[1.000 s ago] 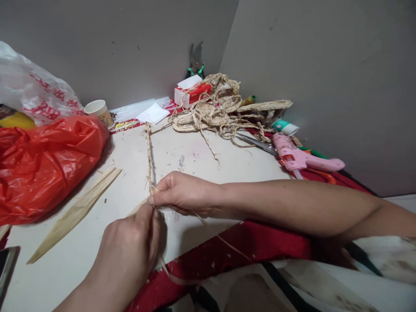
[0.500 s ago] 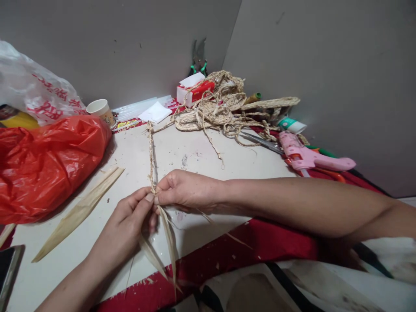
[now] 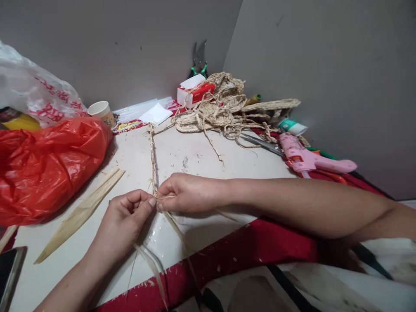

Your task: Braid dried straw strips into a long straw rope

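Observation:
A thin braid of dry straw-coloured husk strips (image 3: 152, 160) runs from the back of the white board down to my hands. My left hand (image 3: 130, 212) pinches the braid's lower end and a strip between thumb and forefinger. Close against it, my right hand (image 3: 182, 193) is closed on another strip at the same spot, its thumb and forefinger nearly touching the left thumb. Loose strip tails (image 3: 152, 264) hang below both hands, over the board's front edge. A wide flat piece of dry husk (image 3: 81, 212) lies left of my left hand.
A red plastic bag (image 3: 52, 169) and a phone (image 3: 11, 273) lie at left. Along the back are a paper cup (image 3: 101, 112), tissue box (image 3: 195, 94) and heap of braided cord (image 3: 214, 117). Scissors (image 3: 263, 142) and a pink glue gun (image 3: 312, 158) lie at right.
My hands have drawn slightly apart at the braid's end. The loose tails have spread, one swinging to the right, and a strip now shows across my right fingers.

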{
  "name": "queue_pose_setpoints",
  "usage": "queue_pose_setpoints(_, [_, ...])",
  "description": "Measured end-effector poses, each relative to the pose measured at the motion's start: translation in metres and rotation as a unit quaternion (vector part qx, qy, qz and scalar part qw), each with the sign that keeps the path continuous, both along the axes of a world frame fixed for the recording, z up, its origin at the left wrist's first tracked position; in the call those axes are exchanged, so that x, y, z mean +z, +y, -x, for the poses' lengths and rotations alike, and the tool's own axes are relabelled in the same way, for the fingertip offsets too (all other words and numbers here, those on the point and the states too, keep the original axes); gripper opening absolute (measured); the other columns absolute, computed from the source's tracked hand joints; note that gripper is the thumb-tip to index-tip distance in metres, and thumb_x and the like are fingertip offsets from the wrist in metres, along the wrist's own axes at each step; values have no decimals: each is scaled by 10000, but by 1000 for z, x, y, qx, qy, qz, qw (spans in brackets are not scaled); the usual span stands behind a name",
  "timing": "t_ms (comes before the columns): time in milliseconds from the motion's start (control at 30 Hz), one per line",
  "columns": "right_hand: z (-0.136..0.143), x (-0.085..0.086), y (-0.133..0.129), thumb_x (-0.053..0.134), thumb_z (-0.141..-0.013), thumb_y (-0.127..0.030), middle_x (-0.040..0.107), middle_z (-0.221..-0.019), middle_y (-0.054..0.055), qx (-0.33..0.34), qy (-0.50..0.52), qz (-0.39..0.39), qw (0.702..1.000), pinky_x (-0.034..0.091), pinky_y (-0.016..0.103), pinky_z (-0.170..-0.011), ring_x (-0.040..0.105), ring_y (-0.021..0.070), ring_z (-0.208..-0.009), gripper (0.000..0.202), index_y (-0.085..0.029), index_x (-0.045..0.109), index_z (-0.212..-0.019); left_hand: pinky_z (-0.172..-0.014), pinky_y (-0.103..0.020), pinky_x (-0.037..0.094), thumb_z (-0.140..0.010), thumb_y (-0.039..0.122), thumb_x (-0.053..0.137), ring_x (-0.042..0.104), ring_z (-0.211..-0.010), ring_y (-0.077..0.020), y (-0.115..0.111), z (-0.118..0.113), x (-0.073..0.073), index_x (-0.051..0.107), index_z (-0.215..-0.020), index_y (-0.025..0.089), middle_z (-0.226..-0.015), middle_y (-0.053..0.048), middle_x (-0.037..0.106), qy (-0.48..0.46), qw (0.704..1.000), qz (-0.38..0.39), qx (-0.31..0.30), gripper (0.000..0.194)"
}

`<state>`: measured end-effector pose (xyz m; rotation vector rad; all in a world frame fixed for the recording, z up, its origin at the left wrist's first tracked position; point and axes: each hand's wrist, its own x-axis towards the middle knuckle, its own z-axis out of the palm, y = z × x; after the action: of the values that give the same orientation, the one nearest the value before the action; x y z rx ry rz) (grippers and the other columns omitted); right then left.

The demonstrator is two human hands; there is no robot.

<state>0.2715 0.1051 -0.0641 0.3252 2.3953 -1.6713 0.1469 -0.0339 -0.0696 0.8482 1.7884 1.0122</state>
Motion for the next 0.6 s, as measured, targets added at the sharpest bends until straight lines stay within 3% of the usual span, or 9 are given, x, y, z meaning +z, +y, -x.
queue_pose_setpoints(200, [-5, 15, 5, 423, -834, -199, 473, -578, -3, 65, 53, -219, 972, 274, 228, -533, 348, 76, -529, 237, -119, 559, -657, -438, -201, 182, -735, 431, 646, 272, -446, -56, -3, -3, -8, 650, -734, 138, -503, 55, 416, -36, 998, -23, 40, 293])
queue_pose_setpoints(333, [-7, 20, 8, 423, -858, -231, 579, -636, 35, 91, 47, -280, 955, 303, 233, -550, 411, 89, -534, 274, -122, 643, -734, -453, -210, 213, -716, 419, 651, 311, -449, -59, -3, -5, -15, 623, -695, 122, -509, 49, 447, -57, 996, -41, 48, 299])
queue_pose_setpoints(433, [-4, 29, 7, 437, -865, -248, 654, -791, 72, 25, 100, -305, 947, 376, 243, -640, 529, 125, -668, 265, -127, 672, -878, -445, -219, 201, -732, 363, 627, 289, -435, -56, -2, -4, -19, 592, -646, 128, -476, 66, 389, -55, 996, -63, 29, 252])
queue_pose_setpoints(533, [1, 51, -7, 461, -857, -237, 670, -926, 92, -51, 170, -323, 930, 416, 269, -731, 576, 148, -787, 268, -132, 656, -1007, -423, -227, 186, -746, 299, 615, 260, -411, -50, 0, -2, -21, 541, -568, 140, -442, 78, 332, -43, 996, -76, 10, 250])
queue_pose_setpoints(600, [8, 69, -26, 471, -846, -201, 673, -931, 90, -34, 194, -328, 924, 427, 271, -741, 584, 146, -790, 254, -131, 655, -1006, -444, -220, 292, -760, 283, 628, 380, -453, -66, 1, -2, -19, 569, -602, 125, -501, 46, 445, -39, 995, -91, 21, 231])
